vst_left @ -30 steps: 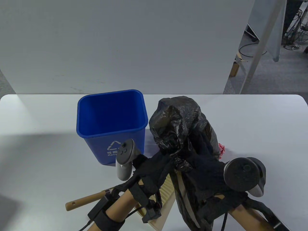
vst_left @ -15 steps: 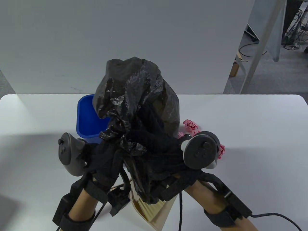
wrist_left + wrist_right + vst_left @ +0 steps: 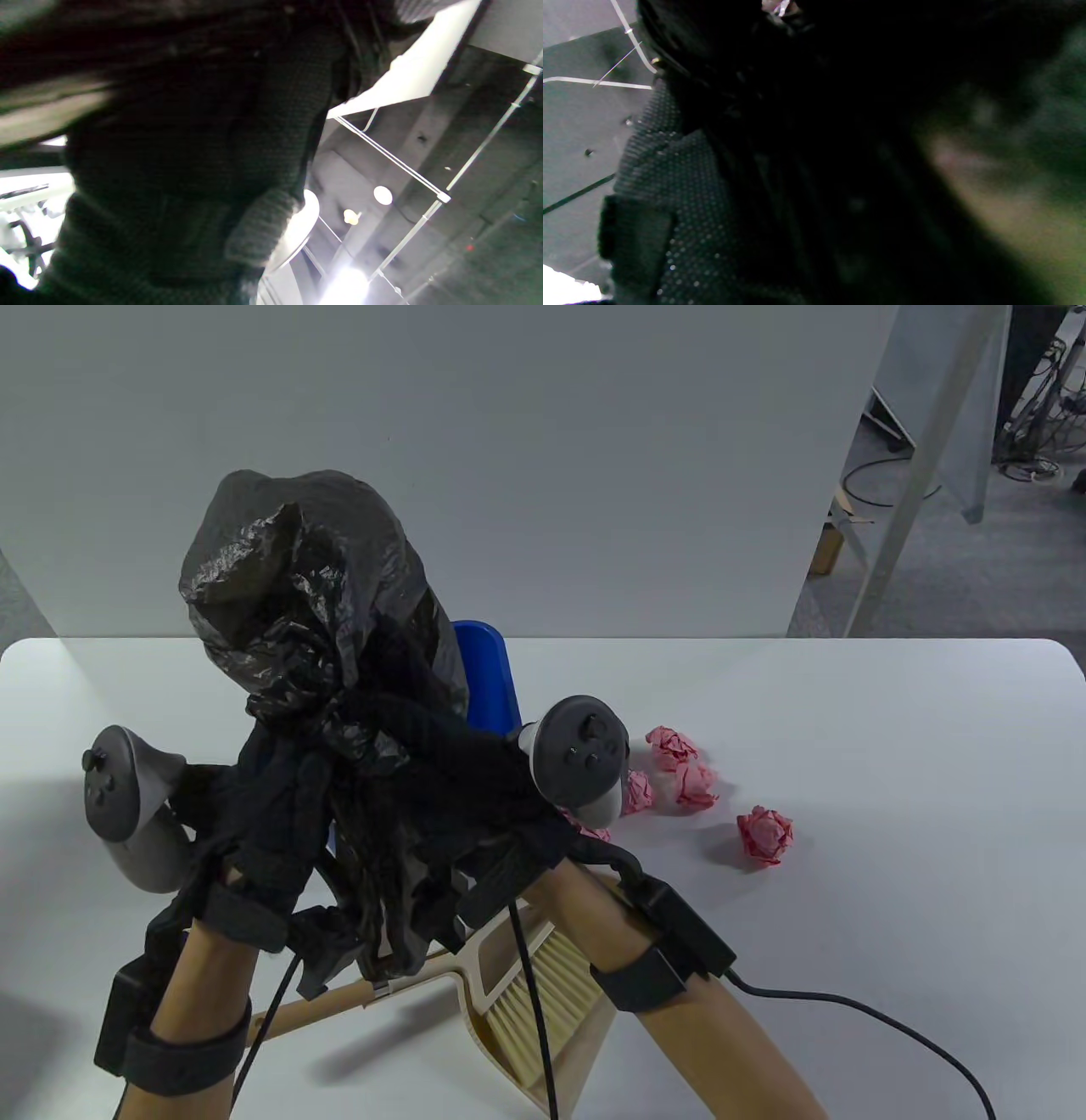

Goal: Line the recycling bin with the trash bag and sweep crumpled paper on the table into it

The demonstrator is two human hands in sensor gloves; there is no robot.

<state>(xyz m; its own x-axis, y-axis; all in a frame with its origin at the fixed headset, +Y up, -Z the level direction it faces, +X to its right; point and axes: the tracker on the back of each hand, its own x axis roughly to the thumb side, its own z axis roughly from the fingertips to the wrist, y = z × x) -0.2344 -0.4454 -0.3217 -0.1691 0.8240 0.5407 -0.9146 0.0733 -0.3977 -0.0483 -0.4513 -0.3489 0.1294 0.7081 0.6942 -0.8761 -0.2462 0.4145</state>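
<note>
A crumpled black trash bag (image 3: 314, 585) is held up in the air by both hands, puffed out above them. My left hand (image 3: 271, 823) grips its lower left part and my right hand (image 3: 450, 780) grips it just to the right. The blue recycling bin (image 3: 488, 678) stands behind the bag, mostly hidden, with only its right edge showing. Several pink crumpled paper balls (image 3: 691, 785) lie on the white table (image 3: 891, 814) right of the bin. Both wrist views show only dark glove (image 3: 191, 169) and black bag plastic (image 3: 840, 127) close up.
A wooden brush and dustpan (image 3: 526, 993) lie at the table's front edge under my forearms, the handle (image 3: 322, 1005) pointing left. A grey wall panel (image 3: 509, 458) stands behind the table. A cable (image 3: 865, 1018) trails from my right wrist.
Both hands have swung the bag from the right of the bin up and to the left, so it now covers the bin. The paper balls, hidden before, are now in sight.
</note>
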